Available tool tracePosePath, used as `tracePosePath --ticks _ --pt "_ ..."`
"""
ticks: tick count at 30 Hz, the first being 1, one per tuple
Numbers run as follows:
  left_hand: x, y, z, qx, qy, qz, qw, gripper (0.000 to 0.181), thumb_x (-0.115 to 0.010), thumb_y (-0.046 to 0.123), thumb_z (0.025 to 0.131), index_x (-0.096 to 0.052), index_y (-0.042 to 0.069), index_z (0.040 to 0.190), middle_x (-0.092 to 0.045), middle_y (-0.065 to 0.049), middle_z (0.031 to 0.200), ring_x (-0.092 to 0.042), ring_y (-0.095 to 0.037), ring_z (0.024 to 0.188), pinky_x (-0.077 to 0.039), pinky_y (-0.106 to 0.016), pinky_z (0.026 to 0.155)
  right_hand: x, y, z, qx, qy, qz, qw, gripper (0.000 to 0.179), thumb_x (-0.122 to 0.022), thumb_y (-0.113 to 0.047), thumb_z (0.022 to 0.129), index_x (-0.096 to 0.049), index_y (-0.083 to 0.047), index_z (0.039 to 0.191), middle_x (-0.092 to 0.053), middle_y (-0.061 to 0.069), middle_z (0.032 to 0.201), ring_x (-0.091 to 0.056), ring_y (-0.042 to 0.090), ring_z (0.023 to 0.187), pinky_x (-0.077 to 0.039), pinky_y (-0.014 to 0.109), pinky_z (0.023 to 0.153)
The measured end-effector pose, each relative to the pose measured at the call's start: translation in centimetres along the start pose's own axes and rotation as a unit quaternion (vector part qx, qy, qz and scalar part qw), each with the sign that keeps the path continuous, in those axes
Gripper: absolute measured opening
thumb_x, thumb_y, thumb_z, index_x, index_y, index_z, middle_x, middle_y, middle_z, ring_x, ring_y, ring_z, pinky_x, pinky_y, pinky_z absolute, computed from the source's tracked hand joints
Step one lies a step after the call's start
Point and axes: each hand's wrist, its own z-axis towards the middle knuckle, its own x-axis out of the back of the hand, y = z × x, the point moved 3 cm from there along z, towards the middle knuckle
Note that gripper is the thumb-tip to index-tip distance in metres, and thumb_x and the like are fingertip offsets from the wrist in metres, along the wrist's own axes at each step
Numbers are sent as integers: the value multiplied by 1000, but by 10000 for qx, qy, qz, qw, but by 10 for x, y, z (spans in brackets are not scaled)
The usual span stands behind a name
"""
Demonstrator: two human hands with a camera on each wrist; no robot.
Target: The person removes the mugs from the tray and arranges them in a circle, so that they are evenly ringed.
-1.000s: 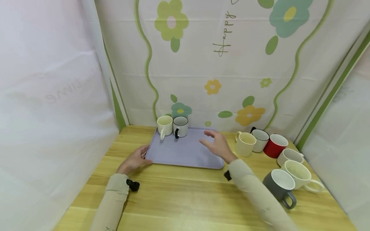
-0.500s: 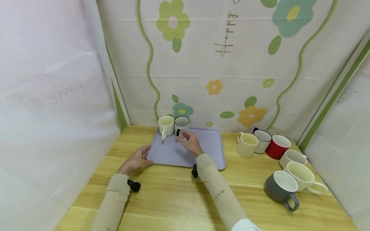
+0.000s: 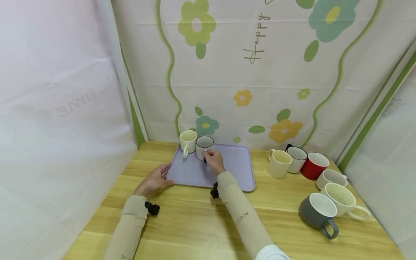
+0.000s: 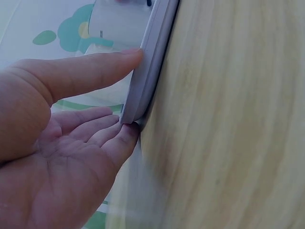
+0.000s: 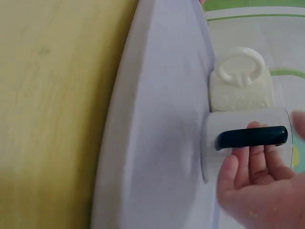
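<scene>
A lilac tray [image 3: 237, 166] lies on the table with two mugs at its far left. My left hand [image 3: 157, 180] rests at the tray's near left corner; in the left wrist view its thumb [image 4: 95, 71] touches the rim, with the fingers extended by the corner. My right hand [image 3: 214, 160] holds the white, dark-rimmed mug [image 3: 204, 143] by its black handle [image 5: 252, 137]. The fingers pass behind that handle in the right wrist view. Left of it stands the cream mug [image 3: 188, 139], its handle [image 5: 240, 67] facing me.
On the right of the wooden table [image 3: 188, 224] stand several mugs: a pale yellow mug [image 3: 278, 164], a white black-rimmed mug [image 3: 296, 159], a red mug [image 3: 313, 169], a whitish mug [image 3: 329, 177], a cream mug [image 3: 339, 198] and a grey mug [image 3: 316, 211]. Printed cloth [image 3: 221, 65] hangs behind.
My right hand has moved left across the tray and taken hold of the black-handled mug. That mug has shifted slightly toward me. My left hand stays at the tray corner.
</scene>
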Motion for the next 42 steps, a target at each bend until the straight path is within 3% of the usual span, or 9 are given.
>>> tracePosePath --ticks 5,10,19,26,34,42 --pt "1 -3 0 3 -24 45 10000 94 -73 0 96 -10 -5 167 -5 -26 177 -10 -45 164 -19 -55 134 10 3 -13 -734 -213 685 9947 38 -73 -27 99 -76 10 93 -69 6 76 -57 23 80 -47 33 79" --pt "2 -1 -1 22 -8 -15 10000 94 -72 -2 96 -9 -6 167 -4 -27 177 -8 -45 164 -18 -55 135 16 -1 -37 -1179 86 1432 9826 21 -79 -20 93 -78 -2 83 -69 0 68 -58 19 71 -50 31 76" --pt "0 0 1 10 -19 45 10000 95 -73 -1 96 -9 -6 167 -4 -27 176 -9 -45 164 -18 -55 134 61 -10 -96 -1198 164 2293 9658 12 -83 -14 90 -80 -7 81 -72 -3 69 -60 13 66 -55 27 73" --pt "3 2 -1 20 -60 81 9999 96 -73 0 96 -9 -4 168 -3 -25 177 -8 -44 164 -17 -54 135 115 -13 -135 -1108 566 2356 9638 16 -82 -11 91 -80 -15 76 -74 -6 70 -64 11 71 -55 26 77" --pt "4 0 0 -9 -48 67 10000 95 -73 1 97 -9 -4 168 -3 -24 177 -8 -44 164 -18 -54 135 175 4 -175 -1168 1038 2168 9636 16 -81 -15 94 -82 -17 78 -76 -6 74 -69 11 79 -58 22 79" --pt "1 -1 -1 -1 -47 148 9999 95 -73 1 97 -9 -4 167 -4 -25 177 -10 -44 164 -19 -54 134 210 36 -210 -1511 1404 2412 9483 30 -76 -13 98 -82 -24 70 -74 -11 71 -64 6 77 -53 20 77"
